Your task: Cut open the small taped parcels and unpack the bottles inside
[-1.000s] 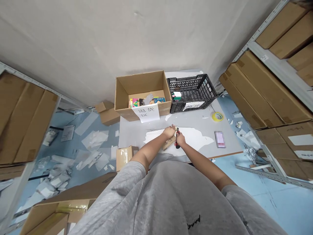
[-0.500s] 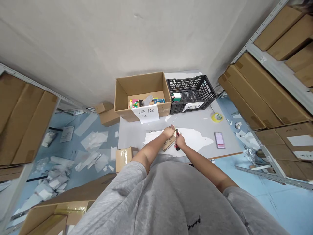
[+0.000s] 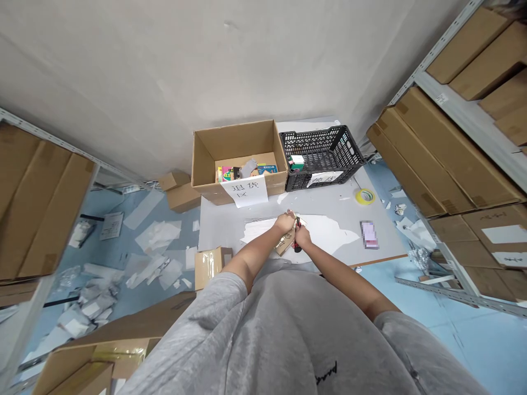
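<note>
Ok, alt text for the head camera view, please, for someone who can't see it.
The right hand grips a red-and-black utility knife while the left hand holds a cardboard piece on a white sheet on a grey table.

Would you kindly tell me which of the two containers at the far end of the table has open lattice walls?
It is the black plastic crate on the right: its walls are slotted, whereas the open cardboard box beside it has solid walls.
</note>
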A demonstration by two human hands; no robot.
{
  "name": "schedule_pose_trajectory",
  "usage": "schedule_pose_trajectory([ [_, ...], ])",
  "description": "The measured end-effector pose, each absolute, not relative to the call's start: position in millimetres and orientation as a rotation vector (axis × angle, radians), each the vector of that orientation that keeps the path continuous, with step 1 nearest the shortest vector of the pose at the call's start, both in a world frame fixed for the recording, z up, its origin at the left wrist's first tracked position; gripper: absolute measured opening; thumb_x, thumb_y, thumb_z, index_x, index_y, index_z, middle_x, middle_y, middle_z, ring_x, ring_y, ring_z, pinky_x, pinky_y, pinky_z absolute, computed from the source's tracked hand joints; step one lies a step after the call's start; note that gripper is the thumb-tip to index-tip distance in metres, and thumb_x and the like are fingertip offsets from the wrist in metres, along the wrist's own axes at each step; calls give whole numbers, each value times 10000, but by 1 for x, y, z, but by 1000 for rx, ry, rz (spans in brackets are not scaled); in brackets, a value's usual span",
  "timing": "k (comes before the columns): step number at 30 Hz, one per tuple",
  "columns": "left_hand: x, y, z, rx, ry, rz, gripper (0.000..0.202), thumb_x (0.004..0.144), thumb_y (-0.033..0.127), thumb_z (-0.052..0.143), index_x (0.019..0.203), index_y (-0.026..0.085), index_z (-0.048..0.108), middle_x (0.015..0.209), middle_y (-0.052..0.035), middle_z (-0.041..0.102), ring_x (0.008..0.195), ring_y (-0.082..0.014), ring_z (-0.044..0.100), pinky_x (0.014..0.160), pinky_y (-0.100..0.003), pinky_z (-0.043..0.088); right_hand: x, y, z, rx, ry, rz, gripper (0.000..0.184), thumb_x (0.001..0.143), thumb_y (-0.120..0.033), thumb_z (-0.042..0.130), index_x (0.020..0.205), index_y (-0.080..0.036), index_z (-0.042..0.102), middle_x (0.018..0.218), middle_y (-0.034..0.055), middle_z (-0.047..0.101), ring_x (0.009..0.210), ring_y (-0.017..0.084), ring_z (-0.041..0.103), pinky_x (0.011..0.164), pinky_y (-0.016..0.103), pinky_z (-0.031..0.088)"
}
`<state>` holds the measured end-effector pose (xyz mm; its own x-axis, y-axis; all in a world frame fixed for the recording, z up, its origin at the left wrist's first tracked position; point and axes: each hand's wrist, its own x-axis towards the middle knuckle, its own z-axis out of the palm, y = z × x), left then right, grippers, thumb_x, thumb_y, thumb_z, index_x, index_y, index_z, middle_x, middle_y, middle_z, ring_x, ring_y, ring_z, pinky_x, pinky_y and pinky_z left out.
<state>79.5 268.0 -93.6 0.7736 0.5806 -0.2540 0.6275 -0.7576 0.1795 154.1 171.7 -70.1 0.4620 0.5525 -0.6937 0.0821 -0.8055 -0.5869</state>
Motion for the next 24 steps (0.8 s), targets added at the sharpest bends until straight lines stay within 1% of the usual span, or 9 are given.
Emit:
schedule_pose_trajectory([
  [5, 80, 272, -97, 2765, 935, -271, 464, 973, 42, 450, 1430, -16, 500, 1418, -323, 580, 1179, -275, 702, 924, -353, 579, 147, 170, -68, -2195, -448, 1302, 311, 1111, -355, 341, 1247, -139, 518, 522, -24, 566, 365, 202, 597, 384, 273, 500],
  [8, 83, 270, -94, 2796, 904, -273, 463, 944, 21, 486, 1402, -26, 535, 1365, -324, 614, 1131, -282, 719, 889, -357, 598, 151, 170, -70, -2182, -407, 1317, 327, 1109, -388, 353, 1232, -142, 530, 521, -17, 584, 373, 205, 609, 382, 267, 496],
  [12, 89, 266, -88, 2823, 872, -270, 429, 915, -10, 502, 1332, -43, 598, 1314, -342, 628, 1113, -319, 718, 868, -393, 610, 156, 166, -72, -2164, -397, 1328, 346, 1107, -414, 360, 1223, -145, 543, 551, -1, 624, 405, 206, 640, 404, 264, 512],
  [15, 89, 267, -83, 2817, 849, -279, 354, 917, 13, 536, 1249, -15, 654, 1240, -305, 669, 1079, -320, 720, 869, -404, 608, 156, 168, -71, -2182, -420, 1320, 347, 1108, -387, 345, 1233, -137, 550, 568, 11, 639, 416, 211, 648, 418, 274, 523],
  [18, 86, 269, -80, 2801, 816, -297, 262, 937, 39, 543, 1151, 10, 691, 1173, -263, 696, 1068, -299, 715, 884, -388, 597, 154, 177, -69, -2227, -470, 1311, 357, 1110, -364, 330, 1243, -126, 561, 587, 30, 658, 430, 211, 655, 447, 278, 537],
  [21, 82, 269, -76, 2785, 818, -301, 250, 961, 38, 510, 1141, 20, 682, 1192, -247, 690, 1096, -280, 702, 898, -369, 584, 154, 186, -69, -2250, -520, 1280, 348, 1107, -329, 332, 1231, -114, 575, 627, 52, 682, 468, 204, 677, 489, 269, 556],
  [24, 79, 267, -73, 2762, 846, -291, 242, 971, 41, 507, 1155, 31, 664, 1199, -222, 693, 1122, -258, 692, 918, -341, 565, 154, 187, -73, -2250, -533, 1263, 333, 1104, -316, 344, 1233, -112, 574, 649, 54, 685, 469, 193, 674, 491, 259, 554],
])
